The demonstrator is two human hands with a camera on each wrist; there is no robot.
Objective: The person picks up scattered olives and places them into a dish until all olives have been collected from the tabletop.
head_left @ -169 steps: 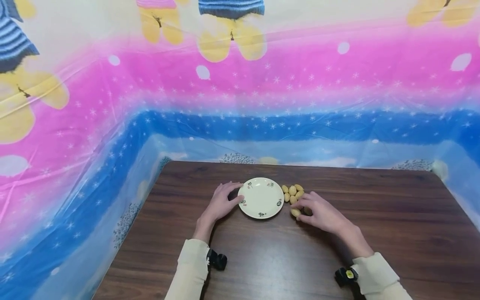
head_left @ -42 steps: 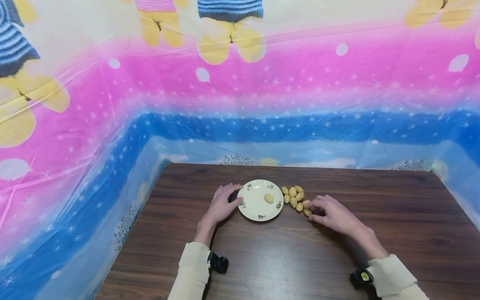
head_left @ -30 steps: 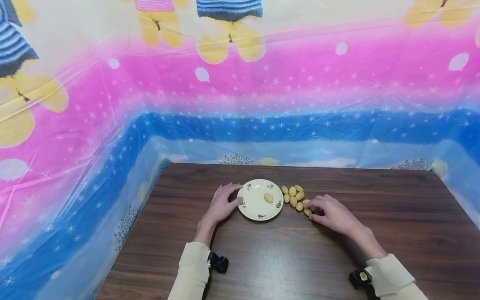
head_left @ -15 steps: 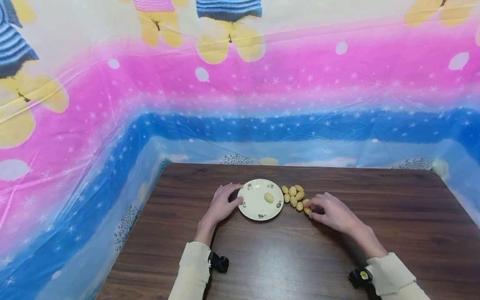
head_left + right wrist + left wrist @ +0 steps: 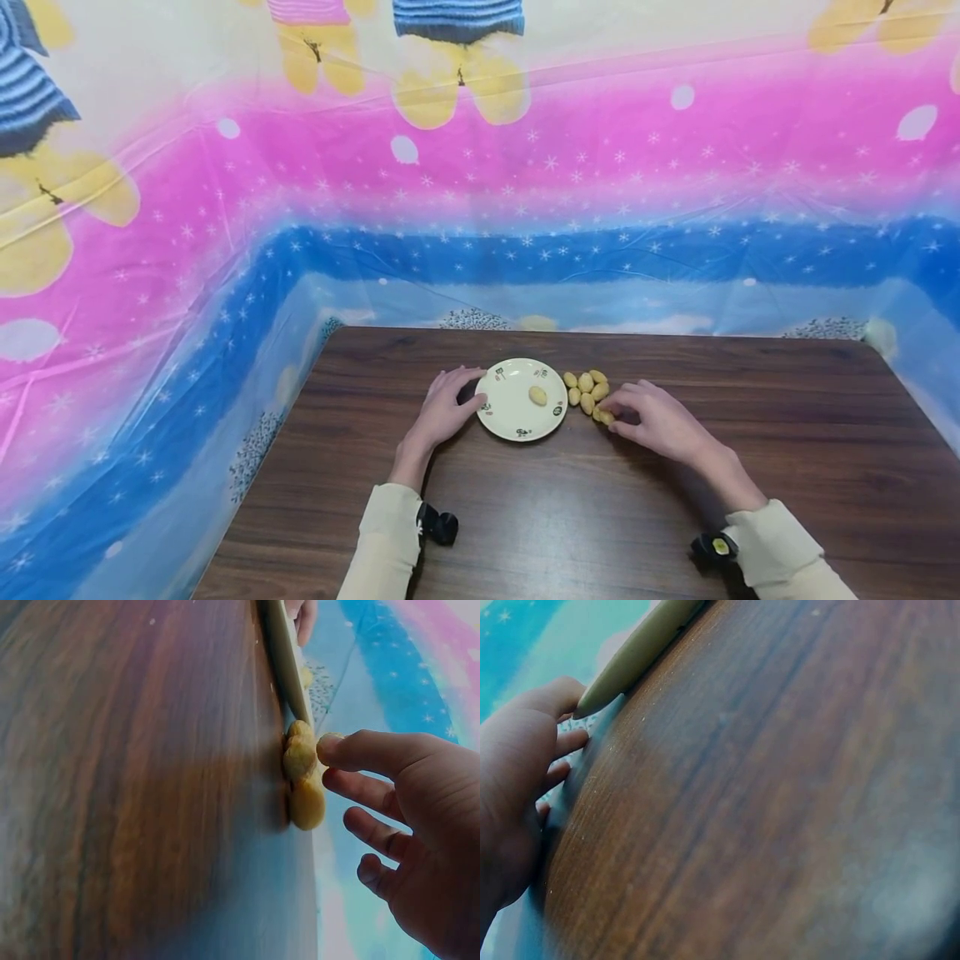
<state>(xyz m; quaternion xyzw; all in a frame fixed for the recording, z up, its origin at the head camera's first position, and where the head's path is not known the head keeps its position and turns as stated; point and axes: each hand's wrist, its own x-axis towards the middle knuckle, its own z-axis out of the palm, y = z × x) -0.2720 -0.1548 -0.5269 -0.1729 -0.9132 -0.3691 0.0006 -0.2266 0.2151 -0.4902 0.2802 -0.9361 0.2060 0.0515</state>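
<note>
A small potato [image 5: 605, 417] is pinched near the plate [image 5: 517, 421].
By the right hand [image 5: 654, 419] it is gripped at the edge of the potato cluster [image 5: 586, 382]; the rim is touched by the loosely spread left hand [image 5: 442, 406], probably for steadiness.

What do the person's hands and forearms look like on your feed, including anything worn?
Both the left hand and the right hand are bare, with no gloves. The left sleeve and right sleeve are cream, with wide cuffs. A black left wrist device and a black right wrist device sit at the cuffs; the right one bears a yellow patch.
</note>
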